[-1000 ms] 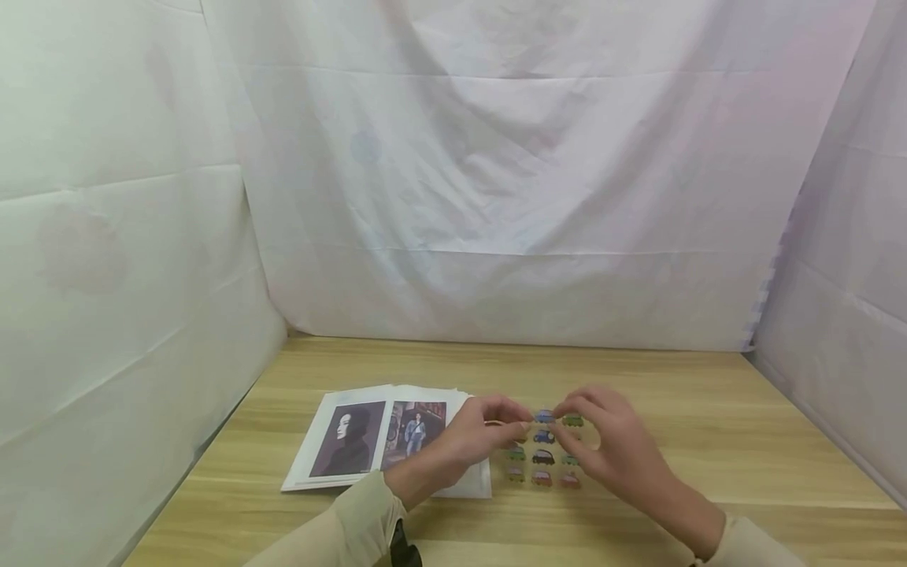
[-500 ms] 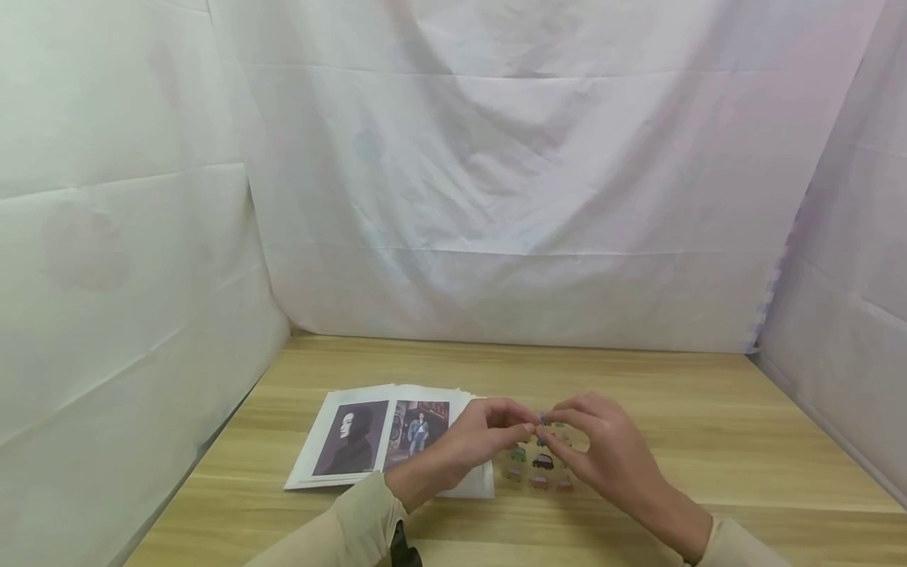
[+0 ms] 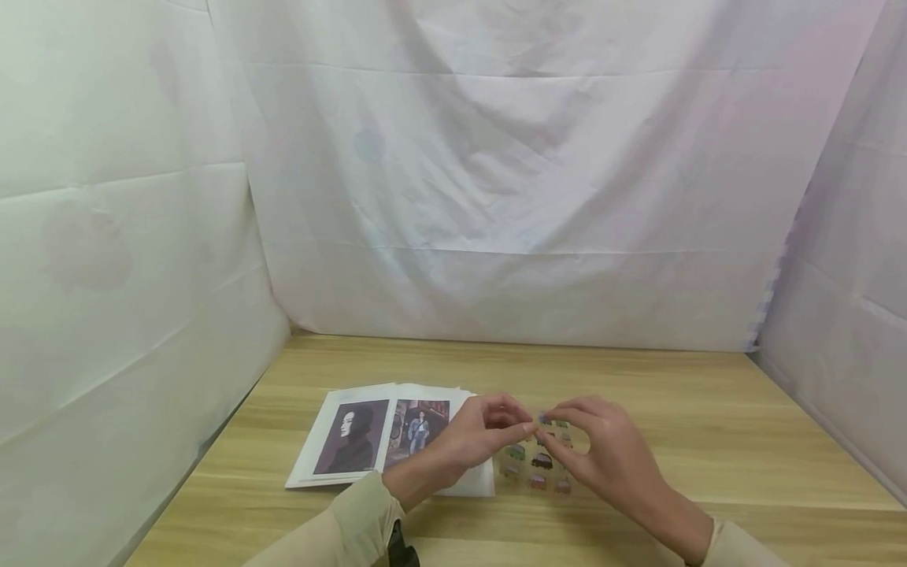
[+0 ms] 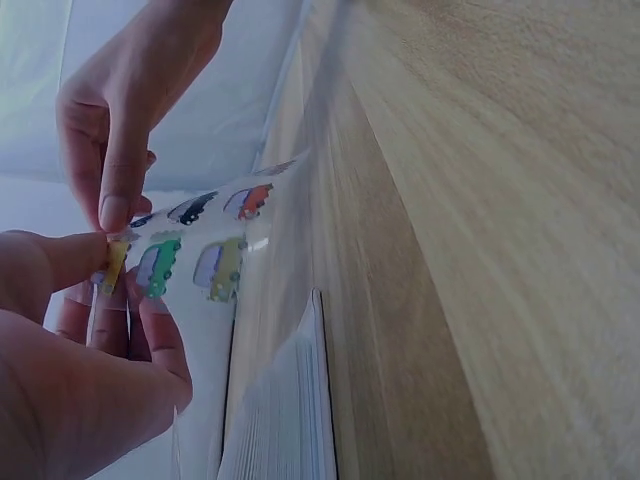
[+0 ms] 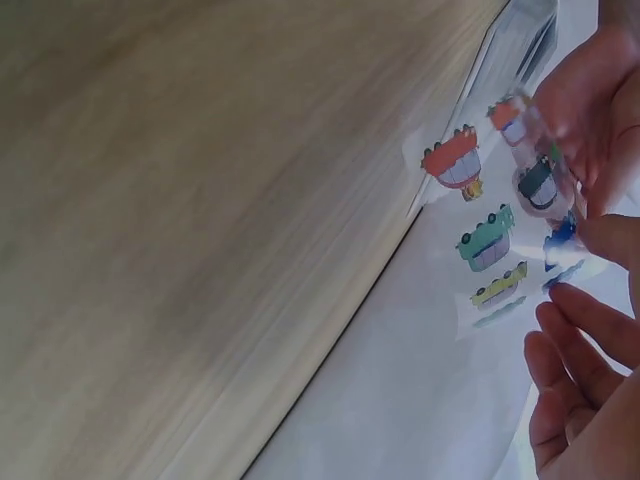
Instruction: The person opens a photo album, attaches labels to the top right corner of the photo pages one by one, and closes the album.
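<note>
A transparent sticker sheet (image 3: 542, 461) printed with rows of small colourful cars is held up between both hands. My left hand (image 3: 476, 437) pinches it between thumb and fingers. My right hand (image 3: 612, 445) grips it close by, thumb and index finger meeting right beside the left fingertips. In the left wrist view, the sheet (image 4: 222, 265) bends and stands clear of the table, with yellow, green and red cars on it. The right wrist view shows more of the sheet (image 5: 487, 240), hanging at a slant from the fingers. Fingertips hide part of its upper rows.
An open photo book (image 3: 439, 487) lies on the wooden table (image 3: 680, 394) at the left, a portrait on one page and a street picture on the other. My left forearm crosses its lower right part. White cloth (image 3: 496, 197) hangs behind and along both sides.
My right hand has moved left until its fingertips meet those of my left hand. The sticker sheet has become more bent between them. The book stays put.
</note>
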`<state>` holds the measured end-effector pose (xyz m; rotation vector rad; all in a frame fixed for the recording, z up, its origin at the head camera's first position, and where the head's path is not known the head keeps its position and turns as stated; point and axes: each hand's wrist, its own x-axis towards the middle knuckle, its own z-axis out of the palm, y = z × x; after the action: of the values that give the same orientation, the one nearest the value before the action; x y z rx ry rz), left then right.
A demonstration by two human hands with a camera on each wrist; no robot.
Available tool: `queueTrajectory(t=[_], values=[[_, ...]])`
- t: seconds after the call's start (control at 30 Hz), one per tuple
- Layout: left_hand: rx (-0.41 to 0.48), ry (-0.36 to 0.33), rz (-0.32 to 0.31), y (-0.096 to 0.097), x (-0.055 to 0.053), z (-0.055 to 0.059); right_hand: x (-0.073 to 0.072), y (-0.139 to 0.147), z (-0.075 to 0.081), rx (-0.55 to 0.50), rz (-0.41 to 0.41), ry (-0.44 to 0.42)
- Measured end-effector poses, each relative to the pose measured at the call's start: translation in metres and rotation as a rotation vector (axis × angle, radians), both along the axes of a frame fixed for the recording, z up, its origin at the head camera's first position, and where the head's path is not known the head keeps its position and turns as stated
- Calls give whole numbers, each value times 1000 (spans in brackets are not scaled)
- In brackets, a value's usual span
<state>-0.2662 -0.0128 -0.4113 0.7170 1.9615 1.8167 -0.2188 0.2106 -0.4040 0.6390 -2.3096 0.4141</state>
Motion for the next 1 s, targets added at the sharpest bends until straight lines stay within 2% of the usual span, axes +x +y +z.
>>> queueTrajectory(t=[0.4, 0.6, 0.77, 1.0], values=[[45, -8, -42, -1, 1, -1, 0, -4, -1, -34, 22, -21], [71, -18, -40, -1, 0, -4, 3, -7, 0, -48, 26, -41], [75, 6, -31, 0, 0, -5, 4, -9, 0, -63, 48, -40], [67, 23, -26, 1, 1, -5, 5, -8, 0, -90, 80, -101]])
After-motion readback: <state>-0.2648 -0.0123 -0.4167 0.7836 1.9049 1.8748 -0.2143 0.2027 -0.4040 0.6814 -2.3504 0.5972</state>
